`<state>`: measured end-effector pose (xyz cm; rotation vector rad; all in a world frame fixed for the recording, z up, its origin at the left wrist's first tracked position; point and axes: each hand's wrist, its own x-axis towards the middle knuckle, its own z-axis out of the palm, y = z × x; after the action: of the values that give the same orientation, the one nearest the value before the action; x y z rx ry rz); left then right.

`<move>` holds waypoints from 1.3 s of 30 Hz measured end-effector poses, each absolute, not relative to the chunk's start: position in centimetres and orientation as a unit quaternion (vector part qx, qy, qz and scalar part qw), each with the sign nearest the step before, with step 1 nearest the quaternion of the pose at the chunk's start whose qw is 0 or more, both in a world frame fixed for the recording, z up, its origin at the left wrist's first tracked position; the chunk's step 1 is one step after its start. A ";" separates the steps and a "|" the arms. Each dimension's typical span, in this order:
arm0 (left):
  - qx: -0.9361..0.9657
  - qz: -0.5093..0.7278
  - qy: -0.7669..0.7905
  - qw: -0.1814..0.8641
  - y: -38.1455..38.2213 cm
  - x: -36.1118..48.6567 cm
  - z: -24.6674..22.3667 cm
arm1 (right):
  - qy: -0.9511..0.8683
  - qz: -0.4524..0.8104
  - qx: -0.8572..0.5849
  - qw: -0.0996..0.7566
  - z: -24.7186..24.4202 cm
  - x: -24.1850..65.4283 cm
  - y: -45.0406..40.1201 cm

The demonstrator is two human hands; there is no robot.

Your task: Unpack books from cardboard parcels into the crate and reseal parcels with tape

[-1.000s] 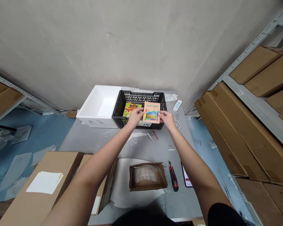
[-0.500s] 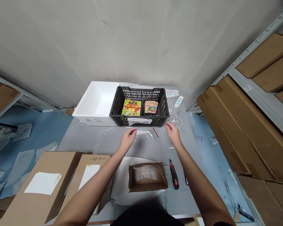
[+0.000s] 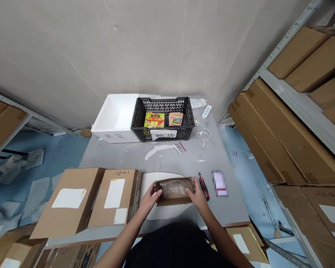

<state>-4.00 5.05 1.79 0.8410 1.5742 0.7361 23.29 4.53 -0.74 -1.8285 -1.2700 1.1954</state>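
Note:
Both my hands are on a small open cardboard box (image 3: 174,191) that holds clear plastic wrapping. My left hand (image 3: 149,199) clasps its left end, and my right hand (image 3: 197,194) presses its right end. Farther off stands a black plastic crate (image 3: 163,101). In it lie a yellow-green book (image 3: 154,120) and a small stack of tan picture booklets (image 3: 175,118), both out of reach of my hands. The box's bottom is hidden by the wrapping.
A red-and-black utility knife (image 3: 203,186) lies just right of my right hand, beyond it a blurred flat item (image 3: 219,183). Flat cartons (image 3: 114,197) lie left of the box. A white foam box (image 3: 115,128) adjoins the crate. Carton-filled metal shelves (image 3: 284,130) stand right.
Both hands have moved back from the crate, down to the cardboard box, and now hold its ends. The view has tilted lower, so the crate sits higher in the picture.

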 end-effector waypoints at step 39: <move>0.743 -0.040 0.349 0.570 -13.7 19.1 2.8 | -0.088 0.242 -0.873 0.414 -0.2 30.1 -40.2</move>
<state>19.07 -13.72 2.80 1.7433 0.8200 -0.0932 30.06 -40.18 -0.16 -2.1943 -0.2200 0.6085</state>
